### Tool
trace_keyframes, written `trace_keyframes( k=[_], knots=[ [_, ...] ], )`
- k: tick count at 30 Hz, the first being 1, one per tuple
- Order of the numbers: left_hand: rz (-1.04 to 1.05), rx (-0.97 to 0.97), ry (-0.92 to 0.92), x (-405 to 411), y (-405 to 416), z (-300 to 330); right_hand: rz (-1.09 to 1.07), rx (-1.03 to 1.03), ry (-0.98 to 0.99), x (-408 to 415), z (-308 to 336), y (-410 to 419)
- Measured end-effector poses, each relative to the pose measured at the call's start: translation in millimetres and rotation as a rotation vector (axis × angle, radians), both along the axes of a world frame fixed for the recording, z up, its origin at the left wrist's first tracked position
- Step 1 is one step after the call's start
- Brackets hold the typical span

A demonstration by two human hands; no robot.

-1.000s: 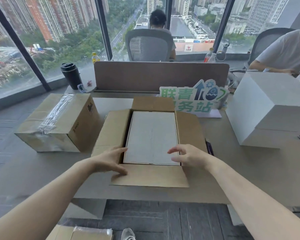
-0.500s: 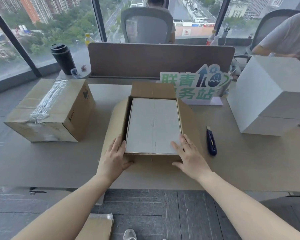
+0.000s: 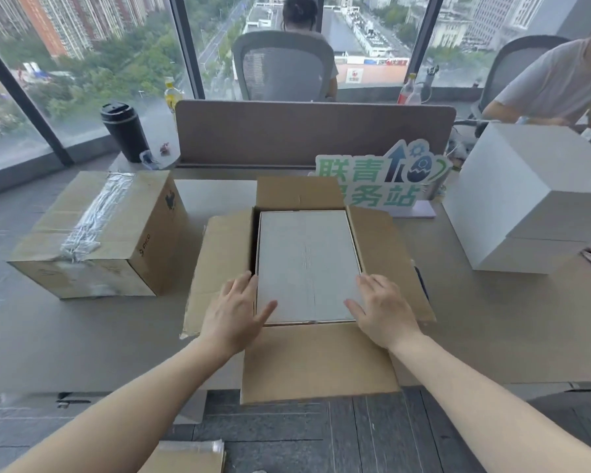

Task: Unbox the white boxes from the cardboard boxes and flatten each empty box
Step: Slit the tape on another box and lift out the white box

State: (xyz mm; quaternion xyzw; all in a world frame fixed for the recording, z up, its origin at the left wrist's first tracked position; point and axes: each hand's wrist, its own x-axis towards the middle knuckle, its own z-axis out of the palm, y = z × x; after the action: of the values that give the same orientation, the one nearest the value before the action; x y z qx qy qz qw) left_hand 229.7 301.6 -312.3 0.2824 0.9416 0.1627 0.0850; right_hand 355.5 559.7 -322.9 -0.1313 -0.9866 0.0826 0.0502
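An open cardboard box (image 3: 382, 254) sits in the middle of the surface (image 3: 492, 319), all four flaps folded outward; the near flap hangs past the surface's near edge. Inside it, filling the opening, lies a white box (image 3: 307, 261), flat side up.

The left hand (image 3: 234, 310) rests at the near left corner of the white box, fingers straight and slipping down between its left side and the cardboard wall, thumb lying on the white top. The right hand (image 3: 382, 308) mirrors it at the near right corner, fingers extended along the right edge, thumb on the top. Neither hand is curled round anything; both lie loose and spread against the white box.

To the left, just beside the left flap, stands a sealed cardboard box (image 3: 96, 233) with clear tape running along its top. Well to the right stands a large white box (image 3: 526, 199), already out on the surface. Behind the open box is a green and white sign (image 3: 379, 179) and a brown desk divider (image 3: 314, 131). A black tumbler (image 3: 125, 131) stands at the far left.
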Motion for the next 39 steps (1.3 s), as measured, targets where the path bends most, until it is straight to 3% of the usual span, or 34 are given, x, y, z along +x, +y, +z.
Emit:
trace_keyframes(
  k=[4, 8, 14, 21, 29, 34, 39],
  knots=[
    [0.125, -0.039, -0.207, -32.0, 33.5, 18.5, -0.156, 0.071, -0.263, -41.3, 27.4, -14.6],
    [0.174, 0.029, -0.312, -39.4, 44.1, 12.9, -0.311, 0.044, -0.315, -61.0, 28.0, -22.8],
    [0.082, 0.082, -0.289, -49.2, 38.0, -3.7, -0.628, -0.434, -0.222, -85.1, 29.3, -30.2],
    [0.041, 0.062, -0.274, -65.4, 28.1, -7.5, -0.757, -0.619, -0.213, -105.3, 51.8, -19.0],
    [0.07, 0.036, -0.024, -59.1, 57.2, 13.7, -0.593, -0.396, -0.36, -105.9, 55.7, -39.4],
    [0.126, 0.003, -0.101, -53.2, 66.2, 19.8, -0.626, -0.411, -0.425, -103.8, 50.2, -42.0],
    [0.179, 0.018, -0.226, -46.7, 76.4, 16.8, -0.685, -0.569, -0.277, -106.2, 42.9, -28.7]
  ],
)
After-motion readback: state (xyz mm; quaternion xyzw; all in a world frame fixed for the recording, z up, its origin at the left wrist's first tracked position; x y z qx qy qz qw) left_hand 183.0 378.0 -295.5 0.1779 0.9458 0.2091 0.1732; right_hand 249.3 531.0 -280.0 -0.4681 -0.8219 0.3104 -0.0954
